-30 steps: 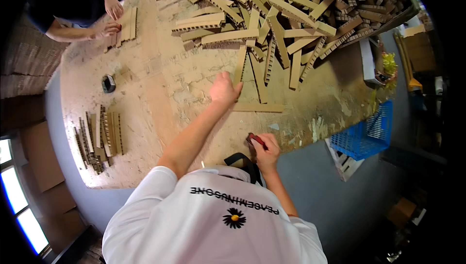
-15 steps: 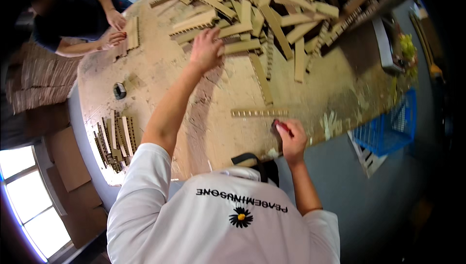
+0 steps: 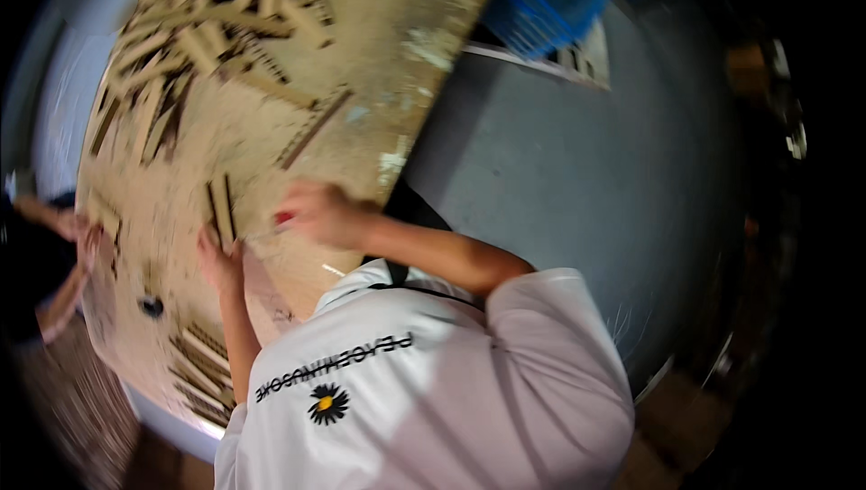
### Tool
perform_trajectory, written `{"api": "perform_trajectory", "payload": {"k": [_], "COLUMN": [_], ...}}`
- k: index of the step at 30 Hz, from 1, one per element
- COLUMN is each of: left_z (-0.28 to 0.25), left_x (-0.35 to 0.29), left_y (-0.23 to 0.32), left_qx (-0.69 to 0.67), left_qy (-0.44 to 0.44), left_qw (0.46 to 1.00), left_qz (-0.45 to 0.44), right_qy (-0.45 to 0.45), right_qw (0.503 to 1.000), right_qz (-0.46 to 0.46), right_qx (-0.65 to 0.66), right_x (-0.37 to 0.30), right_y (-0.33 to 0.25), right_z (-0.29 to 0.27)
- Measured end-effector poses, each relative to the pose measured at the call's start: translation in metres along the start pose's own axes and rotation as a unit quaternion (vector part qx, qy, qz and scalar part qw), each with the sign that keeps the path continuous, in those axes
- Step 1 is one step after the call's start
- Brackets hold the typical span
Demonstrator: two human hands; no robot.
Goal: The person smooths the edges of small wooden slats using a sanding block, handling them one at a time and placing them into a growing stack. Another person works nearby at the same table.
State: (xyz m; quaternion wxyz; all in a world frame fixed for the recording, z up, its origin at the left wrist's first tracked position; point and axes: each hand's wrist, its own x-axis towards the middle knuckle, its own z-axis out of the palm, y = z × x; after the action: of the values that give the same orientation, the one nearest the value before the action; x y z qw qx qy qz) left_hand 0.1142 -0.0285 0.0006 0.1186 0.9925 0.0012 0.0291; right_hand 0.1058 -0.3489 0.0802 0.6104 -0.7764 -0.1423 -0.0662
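My left hand [image 3: 219, 263] is closed on the near end of a tan cardboard strip [image 3: 224, 208] with dark edges, which rests on the worktable. To the right of it, my right hand [image 3: 323, 213] grips a small red-handled tool [image 3: 285, 218]; its tip is blurred, so its exact kind is unclear. Beyond my right hand a lone notched cardboard strip [image 3: 314, 129] lies slantwise on the wood. A loose heap of similar cardboard strips [image 3: 203, 44] spreads over the far part of the table.
A dark roll, perhaps tape, [image 3: 151, 306] sits left of my left arm. Stacked strips [image 3: 200, 373] lie at the table's near left edge. At the far left, a co-worker's hands [image 3: 88, 239] touch another cardboard piece. A blue plastic crate [image 3: 550, 3] stands beyond the table's right edge [image 3: 433, 102].
The whole view has swung round. My left hand has come back from the heap and now holds a strip. My right hand, still gripping the red tool, has moved near it.
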Motion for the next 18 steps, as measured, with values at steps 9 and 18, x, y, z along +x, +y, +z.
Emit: {"api": "perform_trajectory", "payload": {"k": [9,18], "left_z": [0.037,0.028], "left_x": [0.033,0.002], "left_y": [-0.009,-0.009], "left_qx": [0.029,-0.024], "left_qy": [-0.015,0.002], "left_qw": [0.999,1.0], "left_qz": [0.033,-0.015], "right_qy": [0.031,-0.142], "right_qw": [0.986,0.915], "right_qz": [-0.131,-0.297], "right_qx": [-0.1,-0.231], "right_x": [0.027,0.04], "right_y": [-0.101,-0.378], "right_z": [0.054,-0.003]}}
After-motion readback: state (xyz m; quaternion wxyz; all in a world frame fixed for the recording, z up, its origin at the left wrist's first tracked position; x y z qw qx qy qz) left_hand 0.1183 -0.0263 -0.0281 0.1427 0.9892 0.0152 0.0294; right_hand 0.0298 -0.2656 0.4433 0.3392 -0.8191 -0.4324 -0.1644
